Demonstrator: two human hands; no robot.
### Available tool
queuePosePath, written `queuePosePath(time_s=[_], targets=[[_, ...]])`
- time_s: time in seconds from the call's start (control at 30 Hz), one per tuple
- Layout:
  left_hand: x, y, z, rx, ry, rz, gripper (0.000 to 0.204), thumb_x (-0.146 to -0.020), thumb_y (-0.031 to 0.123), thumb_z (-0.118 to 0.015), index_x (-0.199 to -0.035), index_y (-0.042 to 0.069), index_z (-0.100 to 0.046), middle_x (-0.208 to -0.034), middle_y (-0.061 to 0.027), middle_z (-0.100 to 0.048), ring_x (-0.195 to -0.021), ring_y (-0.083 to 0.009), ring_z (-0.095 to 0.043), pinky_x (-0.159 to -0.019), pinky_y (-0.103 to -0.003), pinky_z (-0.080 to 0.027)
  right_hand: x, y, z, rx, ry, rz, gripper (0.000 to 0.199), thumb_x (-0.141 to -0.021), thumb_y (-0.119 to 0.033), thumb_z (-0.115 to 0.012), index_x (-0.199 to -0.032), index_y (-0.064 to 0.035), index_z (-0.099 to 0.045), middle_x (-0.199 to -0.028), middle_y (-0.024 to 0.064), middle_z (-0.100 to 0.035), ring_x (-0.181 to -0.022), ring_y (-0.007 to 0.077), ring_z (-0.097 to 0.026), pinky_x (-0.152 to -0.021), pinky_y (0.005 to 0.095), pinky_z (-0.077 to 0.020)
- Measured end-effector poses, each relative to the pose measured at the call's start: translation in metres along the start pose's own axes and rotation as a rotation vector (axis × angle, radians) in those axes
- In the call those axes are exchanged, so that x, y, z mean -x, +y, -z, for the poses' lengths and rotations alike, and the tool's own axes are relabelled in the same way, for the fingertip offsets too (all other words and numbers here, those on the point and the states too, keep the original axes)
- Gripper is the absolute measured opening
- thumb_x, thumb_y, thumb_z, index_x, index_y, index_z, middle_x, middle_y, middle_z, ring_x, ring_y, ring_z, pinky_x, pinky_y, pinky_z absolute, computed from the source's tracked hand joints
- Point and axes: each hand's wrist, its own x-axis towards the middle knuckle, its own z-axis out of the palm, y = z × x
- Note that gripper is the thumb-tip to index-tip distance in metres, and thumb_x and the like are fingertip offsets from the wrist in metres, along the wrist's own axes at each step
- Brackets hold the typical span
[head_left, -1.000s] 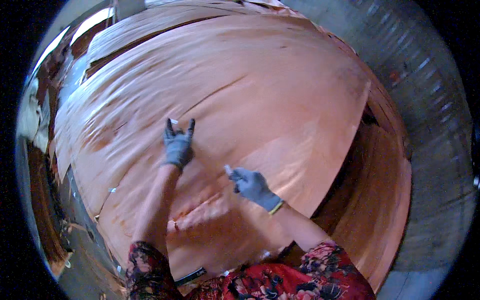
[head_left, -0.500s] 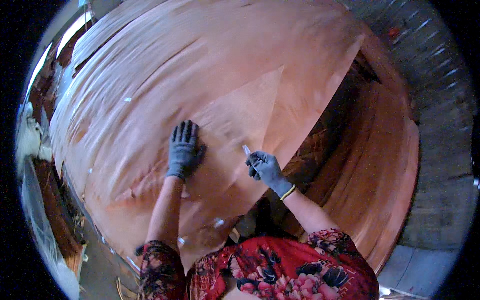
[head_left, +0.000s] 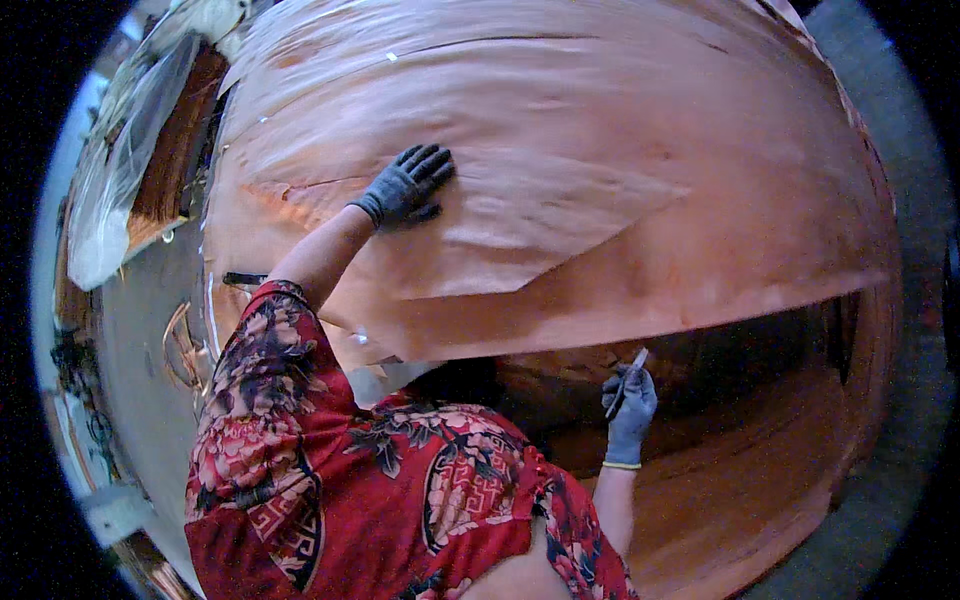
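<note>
My left hand (head_left: 405, 190), in a grey glove with dark fingers, lies flat with fingers stretched on a large thin orange-brown sheet (head_left: 600, 130) that looks like wood veneer. A patch piece of the same material (head_left: 520, 235) lies under and beside that hand, its pointed end toward the right. Just past the sheet's near edge, my gloved right hand (head_left: 632, 408) is closed round a slim pen-like tool (head_left: 640, 358) with a pale end pointing up. What kind of tool it is I cannot make out. It is apart from the sheet.
Below the near edge lies a dark gap (head_left: 740, 350), then more reddish-brown sheets (head_left: 740, 490). A dark-handled object (head_left: 245, 279) rests at the left edge. Farther left are a stack of brown sheets (head_left: 180, 140) under clear plastic (head_left: 118, 215) and loose strips (head_left: 182, 345) on the floor.
The view has turned, so the sheet's edge runs nearly level. My right hand has moved right, off the sheet, with the tool still held. My left hand stays flat on the sheet.
</note>
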Motion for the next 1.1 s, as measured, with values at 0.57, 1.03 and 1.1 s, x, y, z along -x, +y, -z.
queuePosePath(time_s=[0.57, 1.03, 1.1], targets=[[-0.072, 0.07, -0.026, -0.171, 0.131, 0.64, 0.065, -0.072, 0.028, -0.059, -0.124, -0.007, -0.042, -0.122, -0.0196, -0.047, -0.122, -0.0384, -0.037, -0.104, -0.047, -0.03, -0.22, -0.124, 0.041, 0.112, -0.237, 0.016, 0.018, -0.089, -0.023, -0.054, -0.091, -0.0055, -0.057, -0.069, 0.0052, -0.057, -0.056, 0.0117, -0.052, -0.045, 0.0223, -0.0398], [-0.119, 0.044, -0.044, -0.116, 0.333, 0.732, 0.071, -0.075, 0.029, -0.06, -0.132, -0.004, -0.034, -0.134, -0.0216, -0.037, -0.128, -0.0412, -0.028, -0.102, -0.046, -0.031, -0.36, -0.146, -0.079, 0.325, -0.715, 0.187, 0.02, -0.091, -0.022, -0.052, -0.085, -0.0034, -0.056, -0.066, 0.0028, -0.054, -0.057, 0.0111, -0.05, -0.05, 0.0247, -0.04], [-0.159, 0.02, -0.035, -0.132, 0.264, 0.689, 0.077, -0.076, 0.029, -0.06, -0.135, -0.005, -0.025, -0.136, -0.0191, -0.037, -0.131, -0.04, -0.023, -0.103, -0.045, -0.028, -0.366, -0.161, -0.101, 0.316, -0.781, 0.205, 0.02, -0.091, -0.021, -0.052, -0.086, -0.002, -0.057, -0.068, 0.0035, -0.055, -0.058, 0.0114, -0.051, -0.05, 0.0244, -0.0408]])
